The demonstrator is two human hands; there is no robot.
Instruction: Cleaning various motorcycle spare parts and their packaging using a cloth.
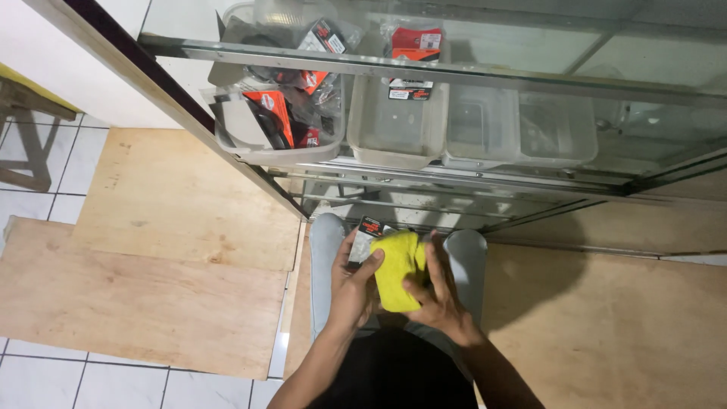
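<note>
Both of our hands are meeting low in the view, above our knees: the left hand (354,282) is gripping a small dark packet (366,236) along its edge, fingers curled shut around it, while the right hand (438,291) is pressing a folded yellow cloth (397,270) against the packet's face, fingers closed over the cloth. We are holding the packet just in front of a glass display cabinet (530,45), apart from its sliding tracks (424,178). Behind the glass, clear plastic bins (394,125) are sitting side by side, the left ones holding similar red-and-black packets (274,113), the right ones apparently bare. Plywood sheets (151,250) are covering the tiled floor (38,371) to the left. As we judge it, the packet is being pinched by one edge only, so firm rubbing could be twisting it out of the left hand's grip and dropping it between our knees; pressing hard could also be creasing the thin wrapper. Most of the packet is hidden by the cloth.
</note>
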